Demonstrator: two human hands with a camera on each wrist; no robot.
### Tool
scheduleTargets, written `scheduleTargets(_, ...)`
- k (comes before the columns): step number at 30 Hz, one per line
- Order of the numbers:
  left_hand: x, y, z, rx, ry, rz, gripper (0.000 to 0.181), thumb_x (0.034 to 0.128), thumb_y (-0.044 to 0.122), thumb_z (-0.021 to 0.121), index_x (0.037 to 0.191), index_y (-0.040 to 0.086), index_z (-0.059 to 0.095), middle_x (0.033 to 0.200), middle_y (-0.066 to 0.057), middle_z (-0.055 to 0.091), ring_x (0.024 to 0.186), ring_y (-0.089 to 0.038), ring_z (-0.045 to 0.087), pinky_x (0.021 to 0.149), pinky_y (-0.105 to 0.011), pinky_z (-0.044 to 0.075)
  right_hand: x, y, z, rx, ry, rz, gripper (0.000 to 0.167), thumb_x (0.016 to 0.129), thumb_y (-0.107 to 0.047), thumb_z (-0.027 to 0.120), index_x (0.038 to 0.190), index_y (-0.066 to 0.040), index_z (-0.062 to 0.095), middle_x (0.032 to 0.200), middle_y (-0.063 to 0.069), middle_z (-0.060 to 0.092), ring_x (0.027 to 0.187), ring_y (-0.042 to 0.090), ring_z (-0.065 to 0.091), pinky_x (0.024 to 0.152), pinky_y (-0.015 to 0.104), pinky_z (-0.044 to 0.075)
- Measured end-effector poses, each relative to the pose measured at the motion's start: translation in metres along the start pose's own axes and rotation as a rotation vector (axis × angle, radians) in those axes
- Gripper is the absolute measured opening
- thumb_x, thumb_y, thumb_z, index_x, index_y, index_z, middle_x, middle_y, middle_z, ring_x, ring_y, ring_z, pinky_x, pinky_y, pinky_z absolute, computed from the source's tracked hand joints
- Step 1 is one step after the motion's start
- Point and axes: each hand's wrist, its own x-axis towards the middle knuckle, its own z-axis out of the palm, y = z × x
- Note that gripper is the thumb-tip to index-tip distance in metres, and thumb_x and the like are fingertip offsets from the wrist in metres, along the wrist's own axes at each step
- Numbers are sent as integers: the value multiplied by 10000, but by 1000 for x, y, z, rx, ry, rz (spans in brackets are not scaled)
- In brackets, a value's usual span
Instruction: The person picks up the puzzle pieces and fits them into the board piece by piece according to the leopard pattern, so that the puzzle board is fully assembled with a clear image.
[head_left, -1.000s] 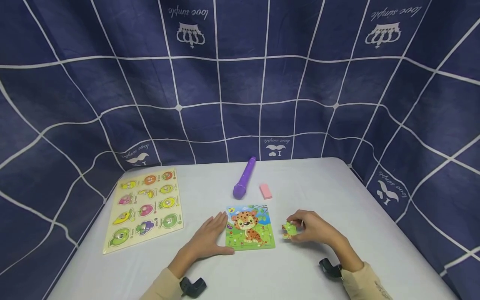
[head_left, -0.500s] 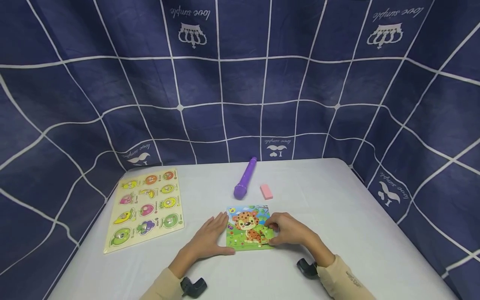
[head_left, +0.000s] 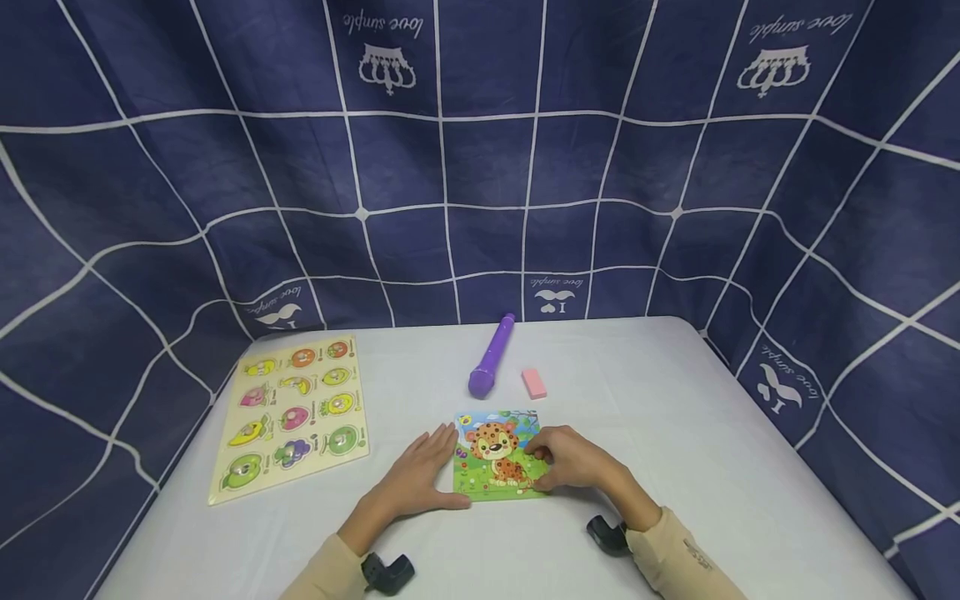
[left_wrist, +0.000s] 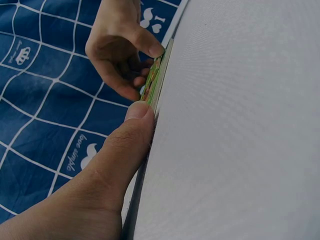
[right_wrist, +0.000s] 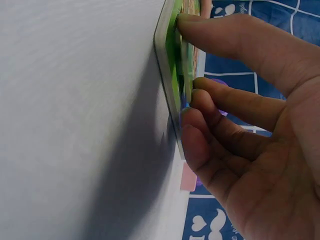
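Note:
A square jigsaw puzzle (head_left: 476,487) with a spotted leopard cub picture lies on the white table. My left hand (head_left: 414,478) rests beside it, fingers stretched along its left edge and thumb at its near left corner; in the left wrist view that thumb (left_wrist: 135,112) touches the puzzle's edge. Over the puzzle's right part, my right hand (head_left: 573,458) pinches a jigsaw puzzle piece (right_wrist: 186,62) between thumb and fingers. The right wrist view shows the piece slightly raised and tilted above the board (right_wrist: 162,47). My hand covers the puzzle's right edge in the head view.
Behind the puzzle lie a purple toy microphone (head_left: 491,358) and a pink eraser-like block (head_left: 534,384). A wooden fruit puzzle board (head_left: 225,487) is at the left of the table (head_left: 637,358). A dark blue checked cloth (head_left: 480,167) hangs around the back and sides.
My right hand has carried the puzzle piece leftward from beside the puzzle onto its right part, then shifted only slightly. The left hand has stayed in place.

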Motion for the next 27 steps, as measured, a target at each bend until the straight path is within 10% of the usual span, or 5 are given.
scheduleTargets(27, 1, -1, 0, 28, 7, 15, 1168, 723, 771, 624, 1541, 38, 226, 1625, -136, 194, 1513, -286, 191, 1238, -493, 164, 5, -3, -1, 95, -51, 46, 536, 597, -117, 919, 1077, -31, 695, 829, -41, 598, 749, 123, 518, 619, 211, 461)
